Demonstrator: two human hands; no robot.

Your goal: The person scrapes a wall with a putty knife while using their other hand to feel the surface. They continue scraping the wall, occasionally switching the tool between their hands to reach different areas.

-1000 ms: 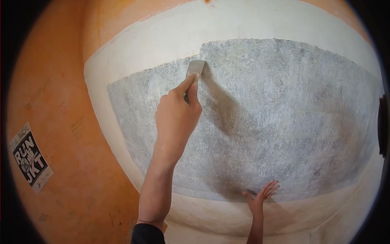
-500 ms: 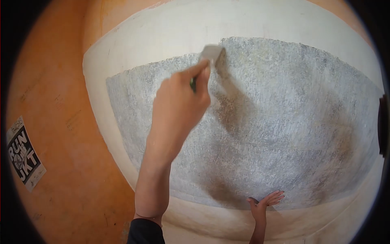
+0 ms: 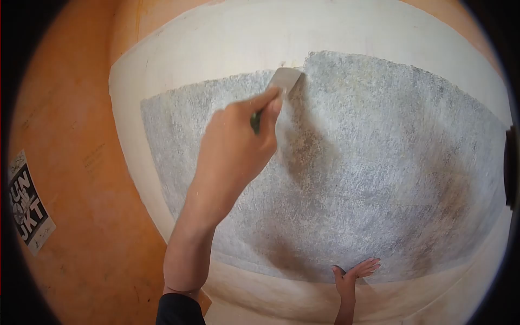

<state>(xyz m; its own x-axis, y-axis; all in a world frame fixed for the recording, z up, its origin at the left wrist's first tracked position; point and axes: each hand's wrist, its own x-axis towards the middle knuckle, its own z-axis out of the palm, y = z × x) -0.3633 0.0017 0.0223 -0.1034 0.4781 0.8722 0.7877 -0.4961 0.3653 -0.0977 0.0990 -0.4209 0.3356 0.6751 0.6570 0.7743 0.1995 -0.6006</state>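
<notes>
My left hand point(image 3: 238, 138) grips a putty knife point(image 3: 287, 79) with a wide metal blade and a dark green handle, mostly hidden in the fist. The blade lies at the wall, just by the ragged edge where the white coating point(image 3: 227, 49) meets the rough grey patch point(image 3: 368, 141). A small step in that edge is just right of the blade. Lower down, my right hand point(image 3: 352, 272) rests on or close to the wall at the patch's bottom border, fingers stretched out and thumb apart, holding nothing I can see.
An orange wall point(image 3: 81, 162) meets this one at the left and carries a black-and-white poster point(image 3: 32, 203). A dark object point(image 3: 510, 168) juts in at the right edge. Shadows of the arms fall across the grey patch.
The putty knife has moved slightly down relative to the ragged edge, my left forearm following down and left. My right hand stays nearly in place. The view has shifted a little.
</notes>
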